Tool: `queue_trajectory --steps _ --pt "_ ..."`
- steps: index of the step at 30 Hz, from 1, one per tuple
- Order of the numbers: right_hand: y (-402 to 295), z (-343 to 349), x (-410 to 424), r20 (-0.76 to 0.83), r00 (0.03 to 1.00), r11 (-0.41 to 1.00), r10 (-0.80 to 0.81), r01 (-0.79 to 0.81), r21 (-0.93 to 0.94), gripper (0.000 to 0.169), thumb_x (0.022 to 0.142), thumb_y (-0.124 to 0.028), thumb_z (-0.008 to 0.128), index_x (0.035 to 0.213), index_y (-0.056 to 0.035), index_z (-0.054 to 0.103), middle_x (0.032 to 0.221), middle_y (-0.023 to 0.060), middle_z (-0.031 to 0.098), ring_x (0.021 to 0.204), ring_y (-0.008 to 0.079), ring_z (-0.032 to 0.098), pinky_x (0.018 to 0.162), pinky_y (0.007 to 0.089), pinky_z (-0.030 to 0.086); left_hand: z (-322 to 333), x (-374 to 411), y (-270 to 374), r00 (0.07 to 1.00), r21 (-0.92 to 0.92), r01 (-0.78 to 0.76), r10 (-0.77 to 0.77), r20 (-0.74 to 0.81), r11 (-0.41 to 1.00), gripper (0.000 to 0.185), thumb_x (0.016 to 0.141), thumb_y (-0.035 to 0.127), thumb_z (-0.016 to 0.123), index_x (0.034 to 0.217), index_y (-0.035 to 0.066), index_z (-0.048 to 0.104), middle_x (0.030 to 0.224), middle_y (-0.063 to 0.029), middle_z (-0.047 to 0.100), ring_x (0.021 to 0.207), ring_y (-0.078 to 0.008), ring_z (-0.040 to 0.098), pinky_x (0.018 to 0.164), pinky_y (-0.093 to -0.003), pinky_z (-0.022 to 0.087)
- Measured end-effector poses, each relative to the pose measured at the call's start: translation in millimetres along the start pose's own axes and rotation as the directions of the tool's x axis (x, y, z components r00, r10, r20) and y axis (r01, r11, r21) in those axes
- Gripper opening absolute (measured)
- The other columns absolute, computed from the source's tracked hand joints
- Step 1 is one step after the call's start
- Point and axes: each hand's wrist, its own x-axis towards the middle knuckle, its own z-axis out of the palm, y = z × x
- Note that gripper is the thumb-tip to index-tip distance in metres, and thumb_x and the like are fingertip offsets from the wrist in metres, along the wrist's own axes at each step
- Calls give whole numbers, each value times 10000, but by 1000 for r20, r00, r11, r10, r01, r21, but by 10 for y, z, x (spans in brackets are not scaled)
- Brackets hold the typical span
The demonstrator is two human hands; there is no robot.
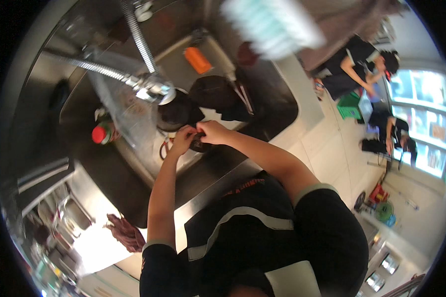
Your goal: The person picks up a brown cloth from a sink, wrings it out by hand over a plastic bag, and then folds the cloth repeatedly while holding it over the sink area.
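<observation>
My left hand (184, 140) and my right hand (213, 133) meet over the near part of a metal sink. Their fingers are closed on a small dark object (200, 146), whose kind I cannot tell. Right behind them in the sink lies a round black pan or pot (173, 115), with a dark rounded item (213, 91) beside it. A red-and-dark looped handle (164, 148), perhaps of scissors, lies by my left hand. Over the pan hangs the metal head of a spray faucet (160, 91).
An orange block-like object (197, 60) and metal tongs (242, 94) lie in the sink. A red-capped bottle (100, 134) stands at left. A blurred brush (273, 28) is close to the camera. Brown cloth (125, 233) lies on the left counter. Two people (351, 67) work at right.
</observation>
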Motion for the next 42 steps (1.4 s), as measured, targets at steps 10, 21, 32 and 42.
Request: queue_trajectory --steps 10,21,32,42 --pt "-118 72 65 70 996 976 54 -68 208 174 665 32 540 817 4 460 703 118 548 673 222 563 603 315 425 202 -402 -56 909 -310 222 -311 -277 925 133 772 41 540 900 6 551 775 -51 582 713 -120 544 637 -240 414" --pt "11 209 -35 234 887 584 397 -441 682 203 771 -6 502 969 15 544 870 63 579 772 135 550 630 250 459 339 -583 51 880 -430 251 -389 -271 867 275 709 142 651 918 -1 543 765 -65 571 717 -132 515 643 -269 422" --pt "196 234 -23 -112 837 601 536 -286 746 113 714 -64 576 815 -34 536 740 42 555 672 121 545 594 243 436 386 -466 146 874 -422 375 -467 -135 825 298 734 267 632 830 2 538 773 -85 545 723 -151 504 630 -289 402" --pt "-190 114 -50 -89 996 998 15 -20 -53 235 669 -173 678 762 -2 546 703 108 576 643 204 569 591 299 442 498 -469 36 895 -102 197 -221 -386 975 274 606 235 702 717 45 538 681 -86 540 722 -246 514 634 -364 401"
